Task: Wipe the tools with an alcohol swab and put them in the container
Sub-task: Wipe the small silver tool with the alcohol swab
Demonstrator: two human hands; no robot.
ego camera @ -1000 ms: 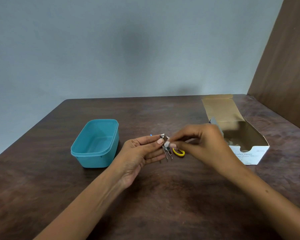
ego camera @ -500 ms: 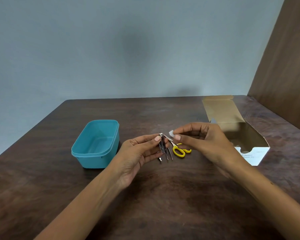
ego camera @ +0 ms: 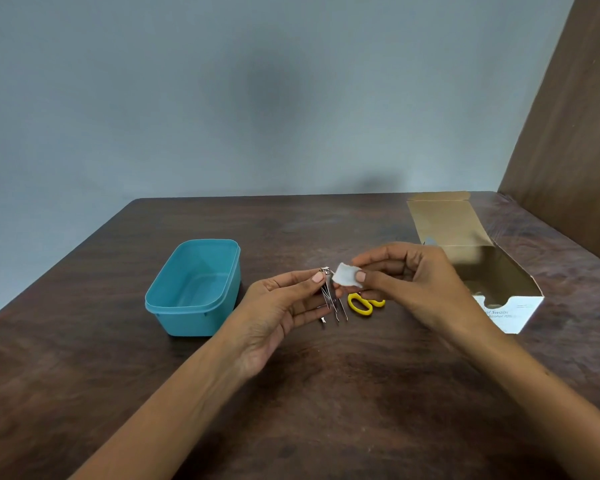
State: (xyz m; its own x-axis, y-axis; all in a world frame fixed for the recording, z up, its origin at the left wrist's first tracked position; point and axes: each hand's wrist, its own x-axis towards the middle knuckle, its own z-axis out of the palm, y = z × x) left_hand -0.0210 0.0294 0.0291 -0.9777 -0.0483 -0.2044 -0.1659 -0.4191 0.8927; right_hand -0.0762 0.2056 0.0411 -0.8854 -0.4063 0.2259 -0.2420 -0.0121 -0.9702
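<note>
Teal container (ego camera: 194, 289) at left-centre of the dark wooden surface (ego camera: 326, 410), lid off, long axis running away from the camera; nothing visible inside, only the moulded floor and walls. Open cardboard swab box (ego camera: 482, 271) at right, flap (ego camera: 444, 220) folded back toward the far edge, interior mostly in shadow with something pale at the bottom, too dim to make out; white front panel with printed lettering facing the camera. Between the two, raised above the surface: left hand (ego camera: 278, 313), palm up, thumb and fingers pinched on the top of a small metal tool (ego camera: 328, 289), seemingly a nail clipper, hanging downward. Right hand (ego camera: 409, 282) just beside it, thumb and forefinger pinched on a small white alcohol swab (ego camera: 346, 275), the swab's left edge meeting the upper part of the metal tool. More slim metal tools (ego camera: 340, 311) lying on the surface below the hands, partly hidden by the left fingers, count unclear. Yellow-handled scissors (ego camera: 361, 303) just right of these, flat on the surface, blades hidden behind the hands. Container well apart from the tools, with bare wood between; likewise a broad stretch of bare wood in the foreground under both forearms. Far edge of the surface against a grey-blue wall (ego camera: 257, 98); brown panel (ego camera: 575, 133) rising at the right rear, close behind the box. Left edge of the surface running diagonally, some way off from the container.
</note>
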